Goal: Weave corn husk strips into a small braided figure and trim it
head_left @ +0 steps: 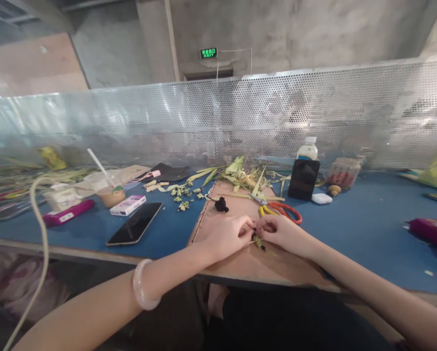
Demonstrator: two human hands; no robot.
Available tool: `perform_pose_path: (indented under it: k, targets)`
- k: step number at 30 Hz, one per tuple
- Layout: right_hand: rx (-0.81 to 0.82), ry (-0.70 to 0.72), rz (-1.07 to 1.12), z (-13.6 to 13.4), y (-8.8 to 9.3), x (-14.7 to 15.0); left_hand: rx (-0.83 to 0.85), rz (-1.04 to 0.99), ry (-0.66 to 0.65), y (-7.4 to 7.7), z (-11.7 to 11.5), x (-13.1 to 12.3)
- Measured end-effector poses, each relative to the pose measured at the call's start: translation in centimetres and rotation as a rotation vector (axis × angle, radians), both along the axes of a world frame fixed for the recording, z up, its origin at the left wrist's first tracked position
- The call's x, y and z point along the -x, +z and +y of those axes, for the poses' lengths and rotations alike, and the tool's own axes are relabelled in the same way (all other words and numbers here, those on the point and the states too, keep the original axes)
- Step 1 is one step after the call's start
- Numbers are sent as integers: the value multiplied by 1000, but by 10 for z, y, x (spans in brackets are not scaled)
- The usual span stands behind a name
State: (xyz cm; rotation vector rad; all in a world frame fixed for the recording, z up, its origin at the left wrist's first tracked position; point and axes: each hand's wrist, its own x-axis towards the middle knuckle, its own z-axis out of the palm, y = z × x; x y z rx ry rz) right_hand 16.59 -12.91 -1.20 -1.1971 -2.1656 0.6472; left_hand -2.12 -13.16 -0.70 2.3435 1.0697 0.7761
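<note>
Over a brown board (226, 270) at the table's front edge, my left hand (236, 234) and my right hand (277, 231) meet fingertip to fingertip. Both are closed in a pinch on a small braided piece of green plant strips (258, 241) with a dark end, which hangs below the fingers. Fingers hide its upper part. Just beyond my left hand lies a black tangled clump (221, 204). Scissors with red and yellow handles (284, 210) rest behind my right hand.
Leaf strips (244, 175) pile at the board's far end, with small woven pieces (184, 200) to their left. A phone (136, 224), a small box (128, 205) and a drink cup (110, 190) stand left. A propped phone (304, 179), a bottle (308, 147) and a jar (345, 173) stand right, before a perforated metal screen (167, 122).
</note>
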Motion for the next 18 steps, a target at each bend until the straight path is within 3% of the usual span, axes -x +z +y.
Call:
perform_pose_path:
  k: [7,18]
  targets:
    - [75,3,46,4,-5,-1,16,-102,-47,-10,9,1]
    - [93,8,65,2,-3,-1,-193,-39,-138,-6,11,2]
